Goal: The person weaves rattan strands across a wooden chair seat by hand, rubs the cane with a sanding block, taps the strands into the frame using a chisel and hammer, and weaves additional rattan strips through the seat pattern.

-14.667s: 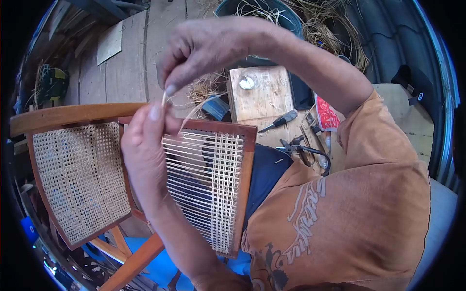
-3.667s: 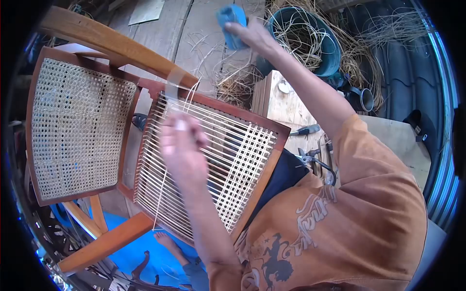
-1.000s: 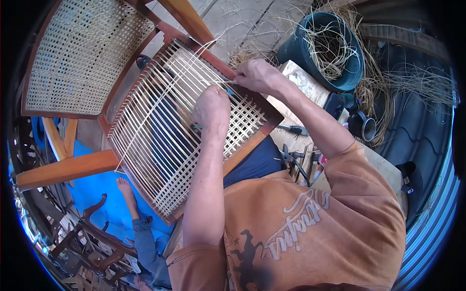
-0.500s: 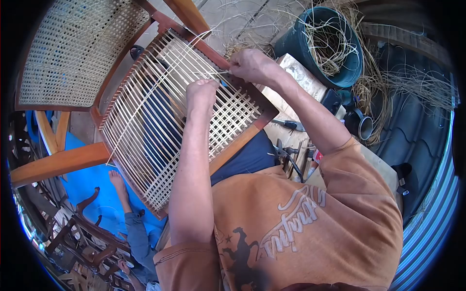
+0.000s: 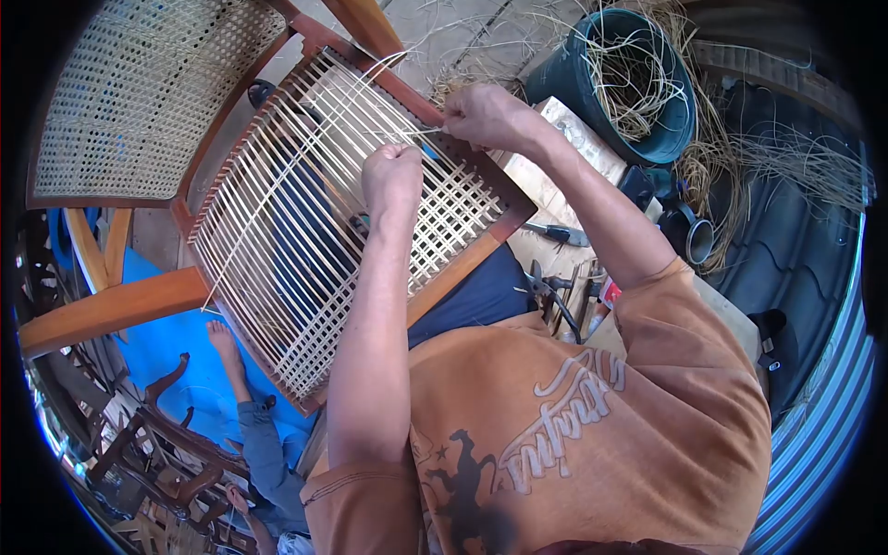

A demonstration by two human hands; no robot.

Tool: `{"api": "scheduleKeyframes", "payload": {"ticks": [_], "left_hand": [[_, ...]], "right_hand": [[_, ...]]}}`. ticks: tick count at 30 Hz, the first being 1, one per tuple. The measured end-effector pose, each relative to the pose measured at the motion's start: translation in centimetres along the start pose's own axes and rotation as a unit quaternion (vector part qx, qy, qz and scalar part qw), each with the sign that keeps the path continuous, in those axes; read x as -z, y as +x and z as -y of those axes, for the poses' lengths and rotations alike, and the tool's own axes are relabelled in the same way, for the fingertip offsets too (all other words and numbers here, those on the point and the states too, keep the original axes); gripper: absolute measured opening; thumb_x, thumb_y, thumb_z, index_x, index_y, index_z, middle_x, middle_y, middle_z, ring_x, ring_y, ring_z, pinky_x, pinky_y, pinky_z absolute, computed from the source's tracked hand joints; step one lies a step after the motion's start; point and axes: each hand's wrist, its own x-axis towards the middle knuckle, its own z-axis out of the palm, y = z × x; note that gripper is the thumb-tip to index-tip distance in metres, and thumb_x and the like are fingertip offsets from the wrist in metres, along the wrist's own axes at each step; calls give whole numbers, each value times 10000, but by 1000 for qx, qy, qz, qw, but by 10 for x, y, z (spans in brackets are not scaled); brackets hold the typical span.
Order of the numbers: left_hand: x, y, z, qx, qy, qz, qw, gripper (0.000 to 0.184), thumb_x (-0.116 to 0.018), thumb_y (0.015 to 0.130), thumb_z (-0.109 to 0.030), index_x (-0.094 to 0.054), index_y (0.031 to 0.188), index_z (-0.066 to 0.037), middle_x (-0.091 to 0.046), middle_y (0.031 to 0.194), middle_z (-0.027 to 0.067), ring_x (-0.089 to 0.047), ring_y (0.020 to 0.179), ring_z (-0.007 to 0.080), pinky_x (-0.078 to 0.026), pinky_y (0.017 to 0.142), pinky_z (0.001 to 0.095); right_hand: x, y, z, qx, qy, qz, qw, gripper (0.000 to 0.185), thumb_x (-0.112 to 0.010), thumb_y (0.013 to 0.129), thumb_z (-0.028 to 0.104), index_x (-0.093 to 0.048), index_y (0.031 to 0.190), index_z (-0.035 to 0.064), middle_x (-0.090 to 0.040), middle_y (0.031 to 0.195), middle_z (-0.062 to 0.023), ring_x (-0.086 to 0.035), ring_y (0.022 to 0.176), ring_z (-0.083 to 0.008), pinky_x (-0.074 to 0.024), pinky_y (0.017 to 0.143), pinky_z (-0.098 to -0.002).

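A wooden chair lies tilted in front of me, its seat frame (image 5: pixel 518 215) strung with pale cane strands (image 5: pixel 268 199). Open square weave (image 5: pixel 453 217) fills the seat's near right part, while the middle has mostly parallel strands. My left hand (image 5: pixel 393 176) is closed above the strands, fingers pinched together. At the frame's far right rail, my right hand (image 5: pixel 488 116) is closed too, its fingertips against the wood. A thin cane strand (image 5: pixel 427 132) runs between the two hands; the exact grip points are partly hidden by my fingers.
A caned chair back (image 5: pixel 139 102) rises at the left. To the right stands a green bucket (image 5: pixel 555 69) of loose cane, beside a board with pliers (image 5: pixel 546 289) and a dark-handled tool (image 5: pixel 560 234). Another person's foot (image 5: pixel 222 340) rests on a blue sheet (image 5: pixel 185 370).
My left hand has turned a little and shifted slightly up and right. The right hand stays at the rail. The whole view has shifted slightly.
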Motion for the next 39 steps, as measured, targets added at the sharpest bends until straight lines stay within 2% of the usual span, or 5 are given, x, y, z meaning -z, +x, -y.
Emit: {"api": "scheduleKeyframes", "payload": {"ticks": [2,13,23,29,39], "left_hand": [[-2,-2,1,-21,11,-33,999,156,-548,828,-122,-624,767,-1,-557,583,38,-485,510,100,-417,524,296],[8,-20,-10,-132,329,-103,929,246,-540,856,-251,-695,837,-60,-657,732,188,-632,645,336,-492,647,413],[10,-12,-12,22,99,-66,993,168,-571,780,-136,-578,638,-47,-514,561,4,-442,516,80,-415,541,288],[13,-14,-5,-59,165,-65,982,200,-552,831,-185,-658,730,-49,-596,573,58,-565,536,168,-469,598,348],[25,-10,-10,-41,272,-82,958,170,-589,797,-175,-709,805,-54,-673,689,108,-654,650,215,-496,659,358]], "right_hand": [[1,1,0,-11,26,13,1000,187,-592,836,174,-649,865,-2,-613,605,-97,-614,525,-164,-503,503,-308],[-4,7,2,42,8,3,999,186,-595,854,177,-665,898,11,-581,569,-83,-589,502,-166,-488,475,-311],[4,15,5,-25,28,58,998,179,-590,842,175,-672,903,28,-595,581,-92,-587,491,-160,-480,467,-301],[-8,35,0,133,-77,-11,988,202,-596,819,209,-678,890,39,-608,626,-95,-621,587,-181,-500,580,-330],[12,38,5,10,-91,79,993,266,-630,785,289,-654,796,24,-611,615,-74,-595,561,-178,-483,555,-330]]}}
